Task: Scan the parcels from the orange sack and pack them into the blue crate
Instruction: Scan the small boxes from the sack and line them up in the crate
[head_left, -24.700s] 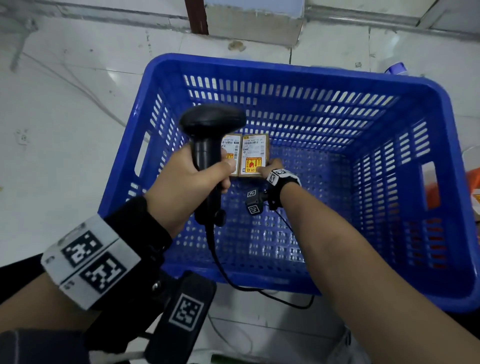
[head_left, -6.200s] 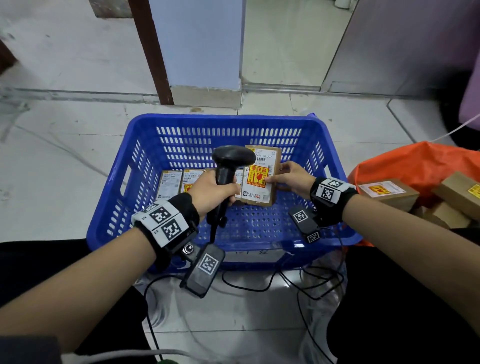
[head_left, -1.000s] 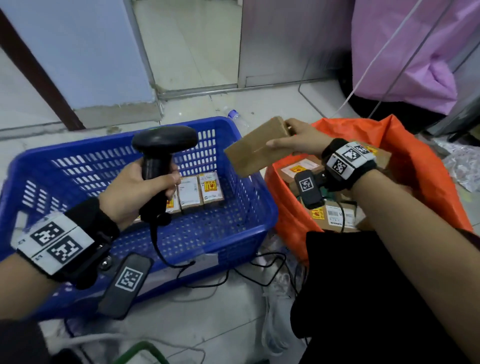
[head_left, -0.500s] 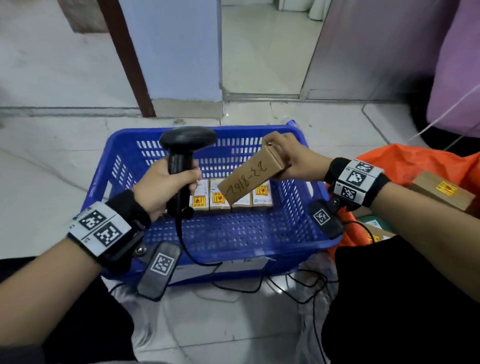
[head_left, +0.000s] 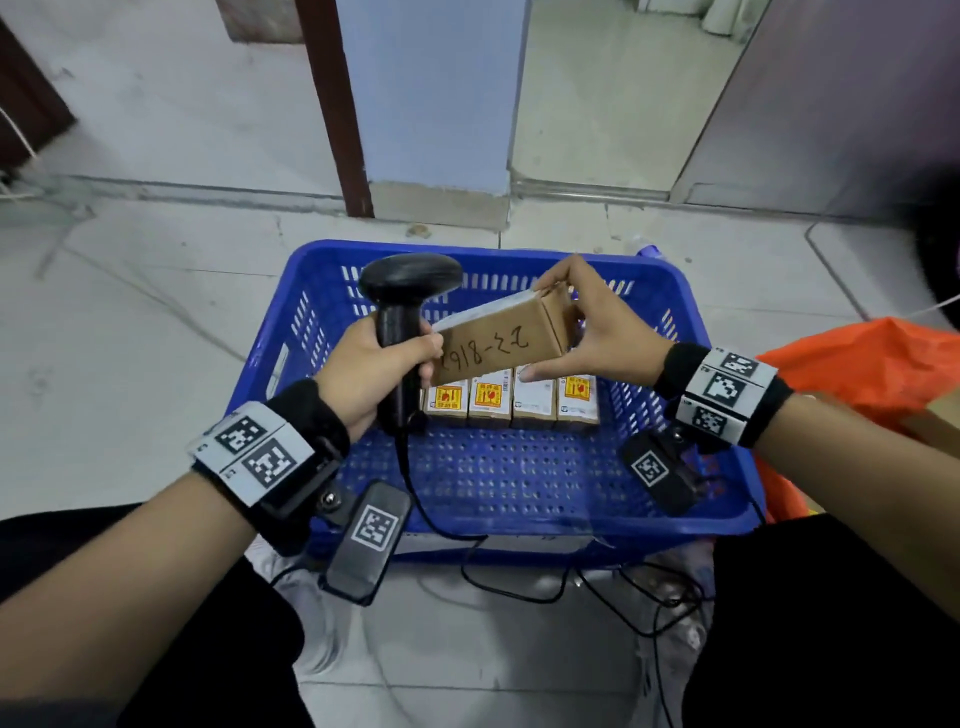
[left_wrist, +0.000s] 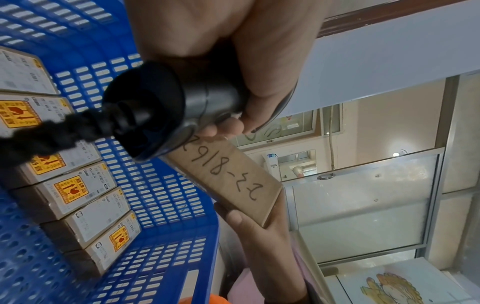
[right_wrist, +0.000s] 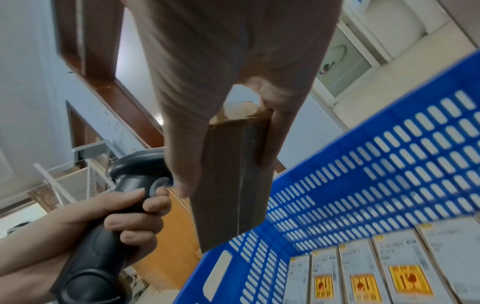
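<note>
My right hand (head_left: 587, 332) pinches a brown cardboard parcel (head_left: 498, 343) by its end, holding it tilted above the blue crate (head_left: 696, 364). Handwritten digits show on its near side (left_wrist: 226, 172); its labelled face is turned away towards the scanner. My left hand (head_left: 374, 369) grips the black handheld scanner (head_left: 408, 291) by the handle, head just left of the parcel. In the right wrist view the parcel (right_wrist: 233, 181) hangs beside the scanner (right_wrist: 130, 185). Several labelled parcels (head_left: 511, 402) stand in a row on the crate floor. The orange sack (head_left: 872, 364) lies at the right.
The scanner's black cable (head_left: 467, 545) runs down over the crate's near rim onto the tiled floor among other cables (head_left: 649, 597). A wall pillar (head_left: 431, 104) and door frame stand behind the crate. My dark-clothed legs flank the crate's front.
The parcel has travelled from above the orange sack leftward over the crate and now sits right beside the scanner head. The left hand has kept its grip on the scanner.
</note>
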